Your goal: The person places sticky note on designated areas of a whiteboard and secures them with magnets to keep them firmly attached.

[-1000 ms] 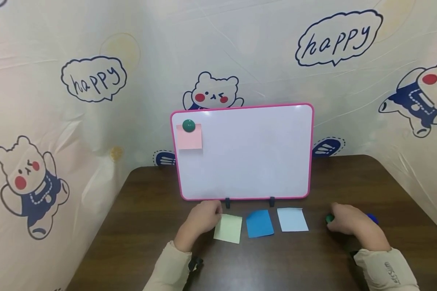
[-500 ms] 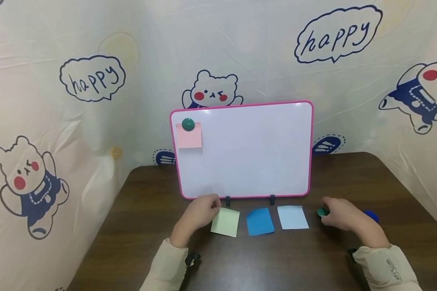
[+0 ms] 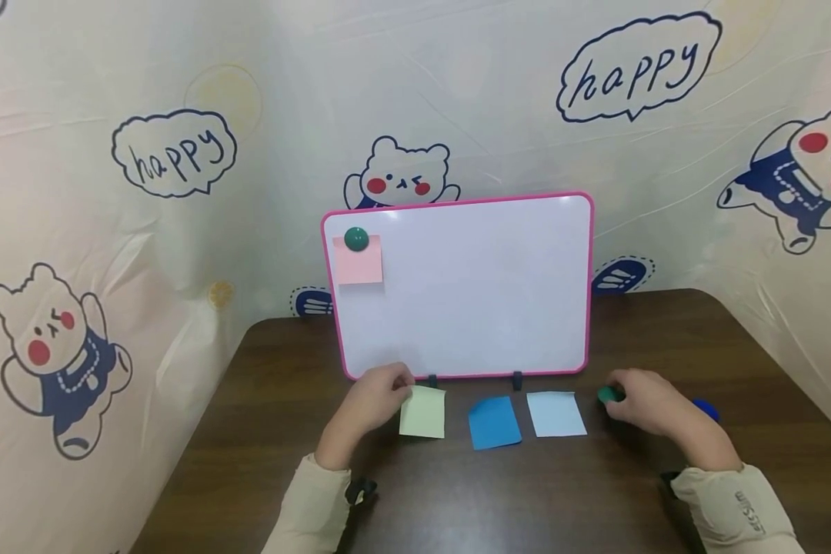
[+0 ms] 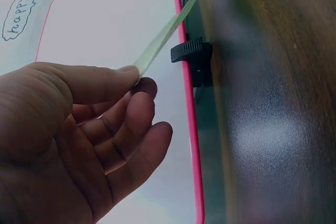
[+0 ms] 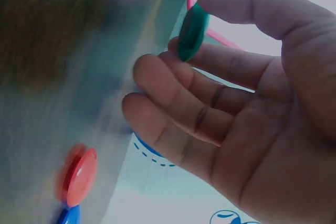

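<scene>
My left hand (image 3: 377, 396) pinches the edge of a pale green sticky note (image 3: 422, 412) between thumb and forefinger; in the left wrist view the note (image 4: 160, 43) is seen nearly edge-on, lifted off the table. Off to the right, my right hand (image 3: 647, 402) holds a round green magnet (image 3: 609, 394). The right wrist view has this magnet (image 5: 193, 32) between thumb and forefinger, above the table. Behind the hands stands a whiteboard (image 3: 478, 300) with a pink frame. A pink sticky note (image 3: 358, 265) hangs at its upper left under another green magnet (image 3: 356, 239).
A blue sticky note (image 3: 495, 423) and a light blue one (image 3: 556, 414) lie on the brown table (image 3: 471, 500) before the board. A blue magnet (image 3: 706, 408) sits behind the right hand; a red magnet (image 5: 82, 177) shows in the right wrist view. Black clips (image 3: 517, 381) support the board.
My left hand has raised the pale green note, moving it slightly left and toward the board. My right hand has moved a little left with the green magnet, away from the blue one.
</scene>
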`<state>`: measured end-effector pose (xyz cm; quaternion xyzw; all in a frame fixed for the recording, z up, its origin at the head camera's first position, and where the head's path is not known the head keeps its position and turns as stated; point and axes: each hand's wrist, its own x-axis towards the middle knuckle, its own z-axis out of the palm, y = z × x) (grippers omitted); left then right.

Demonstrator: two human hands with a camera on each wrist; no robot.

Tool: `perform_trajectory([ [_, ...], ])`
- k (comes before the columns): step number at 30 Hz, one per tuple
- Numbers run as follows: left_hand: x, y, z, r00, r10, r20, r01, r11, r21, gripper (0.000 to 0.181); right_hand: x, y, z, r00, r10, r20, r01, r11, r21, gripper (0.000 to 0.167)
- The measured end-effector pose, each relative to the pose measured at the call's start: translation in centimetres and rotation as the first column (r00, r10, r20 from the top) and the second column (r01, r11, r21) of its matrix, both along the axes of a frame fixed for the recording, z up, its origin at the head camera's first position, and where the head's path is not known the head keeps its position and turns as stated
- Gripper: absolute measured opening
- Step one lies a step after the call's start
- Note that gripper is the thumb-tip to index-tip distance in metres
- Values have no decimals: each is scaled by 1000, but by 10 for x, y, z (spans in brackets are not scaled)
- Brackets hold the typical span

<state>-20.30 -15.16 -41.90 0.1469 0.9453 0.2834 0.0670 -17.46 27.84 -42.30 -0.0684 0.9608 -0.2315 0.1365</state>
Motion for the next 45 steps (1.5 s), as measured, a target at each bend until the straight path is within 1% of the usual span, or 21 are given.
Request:
perform_trajectory([
  [5,-2,-4,-1,1000,18,-13,-17,999,37,7,-1,-2,-1,999,-17,-32,16,1000,-10,46],
  [12,-6,-6,-1,997,37,-63,-31,996,84,7,0,-3,1,996,-16,-84,14,1000,-21,48],
  [17,-8,-9,-1,995,68,-69,-60,992,114,7,1,-3,2,995,-16,-94,14,999,-30,49],
  [23,-8,-11,1,989,127,-73,-112,977,181,9,1,-4,4,995,-15,-99,13,1000,-27,49],
  [29,-9,-13,3,983,156,-95,-132,965,226,11,2,-5,7,994,-14,-105,10,999,-41,48],
  [31,-10,-13,4,981,171,-95,-141,956,259,10,3,-5,8,994,-15,-112,10,999,-46,46],
  [33,-11,-14,5,976,199,-90,-164,940,298,10,3,-5,9,992,-11,-124,4,999,-52,45],
  [38,-13,-16,7,959,271,-78,-217,886,409,12,4,-6,13,986,-18,-166,6,998,-70,44],
  [40,-13,-17,8,955,288,-73,-226,865,449,10,5,-7,14,983,-29,-180,14,997,-82,46],
  [43,-14,-18,11,945,317,-86,-241,848,472,8,5,-9,15,976,-38,-214,18,995,-98,46],
  [45,-16,-18,13,938,332,-95,-251,844,474,8,4,-10,15,970,-39,-239,13,994,-106,46],
])
